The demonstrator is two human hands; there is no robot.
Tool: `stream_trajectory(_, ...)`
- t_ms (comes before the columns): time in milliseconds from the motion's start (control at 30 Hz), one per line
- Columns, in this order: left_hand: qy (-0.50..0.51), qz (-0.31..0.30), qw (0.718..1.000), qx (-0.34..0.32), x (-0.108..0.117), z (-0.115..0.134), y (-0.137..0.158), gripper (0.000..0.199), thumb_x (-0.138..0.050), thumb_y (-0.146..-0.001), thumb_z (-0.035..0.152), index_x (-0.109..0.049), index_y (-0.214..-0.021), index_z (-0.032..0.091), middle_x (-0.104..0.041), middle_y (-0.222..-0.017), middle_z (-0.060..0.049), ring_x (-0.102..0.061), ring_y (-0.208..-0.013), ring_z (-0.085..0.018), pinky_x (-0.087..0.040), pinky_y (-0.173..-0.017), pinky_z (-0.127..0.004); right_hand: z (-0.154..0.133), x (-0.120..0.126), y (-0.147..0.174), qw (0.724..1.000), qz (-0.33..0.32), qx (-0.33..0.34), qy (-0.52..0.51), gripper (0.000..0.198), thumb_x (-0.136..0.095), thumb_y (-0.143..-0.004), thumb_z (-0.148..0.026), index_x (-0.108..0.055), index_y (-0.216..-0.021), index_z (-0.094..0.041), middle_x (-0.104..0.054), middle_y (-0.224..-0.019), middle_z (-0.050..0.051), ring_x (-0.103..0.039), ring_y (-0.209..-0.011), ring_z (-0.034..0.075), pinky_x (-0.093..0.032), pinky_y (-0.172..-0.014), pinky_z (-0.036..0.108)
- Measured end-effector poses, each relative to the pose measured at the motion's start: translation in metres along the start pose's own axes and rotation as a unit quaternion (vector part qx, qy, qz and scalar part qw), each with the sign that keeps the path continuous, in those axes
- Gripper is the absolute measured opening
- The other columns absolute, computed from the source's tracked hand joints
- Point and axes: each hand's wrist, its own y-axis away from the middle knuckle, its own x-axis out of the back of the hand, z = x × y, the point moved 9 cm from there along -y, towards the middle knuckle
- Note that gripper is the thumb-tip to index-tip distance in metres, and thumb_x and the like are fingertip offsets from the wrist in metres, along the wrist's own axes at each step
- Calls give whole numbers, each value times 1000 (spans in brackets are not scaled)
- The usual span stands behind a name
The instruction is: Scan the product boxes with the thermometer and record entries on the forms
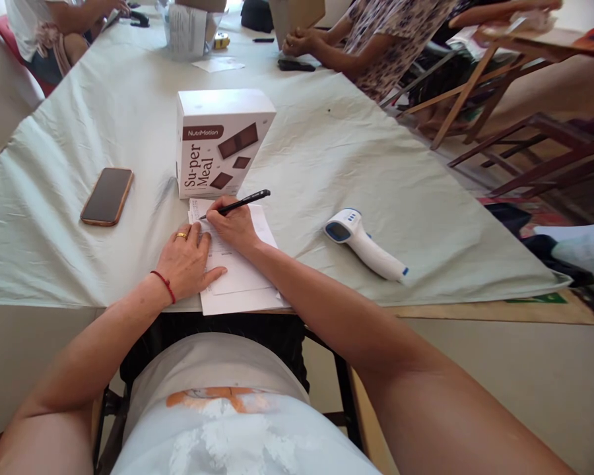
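A black pen point(245, 200) is gripped in my right hand point(232, 224), its tip low at the upper left of a small stack of white paper sheets point(237, 277). Fine printed or written marks show on the top sheet, too small to read. My left hand point(187, 258) lies flat on the left side of the sheets, fingers stretched out and thumb apart. Just beyond the paper stands a white "Su-per Meal" box point(222, 145) with brown bars pictured on it, upright on the table.
On the pale tablecloth point(297, 158), a phone point(107, 196) lies to the left and a white infrared thermometer point(366, 244) to the right. A tape measure point(221, 41) and a plastic bin point(188, 30) are farther back. Another person's hands point(301, 42) hold a cardboard box point(297, 18).
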Motion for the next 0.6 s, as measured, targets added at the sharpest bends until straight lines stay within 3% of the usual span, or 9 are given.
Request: stream_trajectory(600,7,12,1000,-3,1,1,0,68,-64,-93,55,-57,-133,-1,-51,-144,-32,-48,-134,-43,-42,-109,-53,6,3,0,999,8,-3,34,8,-53,-67,-29,-54,-63,-22,-58,-67,2,-53,-71,19,-46,-70,33)
